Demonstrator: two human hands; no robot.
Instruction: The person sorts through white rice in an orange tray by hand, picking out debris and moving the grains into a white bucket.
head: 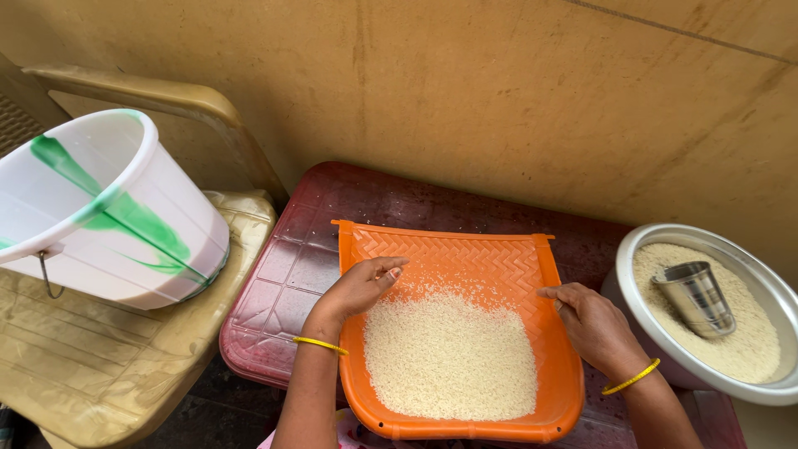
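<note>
Hands [357,291] on woven-textured orange tray [499,258], grainy rice [449,357]

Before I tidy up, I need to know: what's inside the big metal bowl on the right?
The metal bowl holds rice with a steel cup lying tilted on it. Whatever lies beneath the rice is covered.

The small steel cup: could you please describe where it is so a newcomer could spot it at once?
Start at the dark red plastic table and look to its right end, where a wide metal basin is full of rice. The small steel cup lies tilted, half sunk in that rice, the only shiny cylinder there.
</note>
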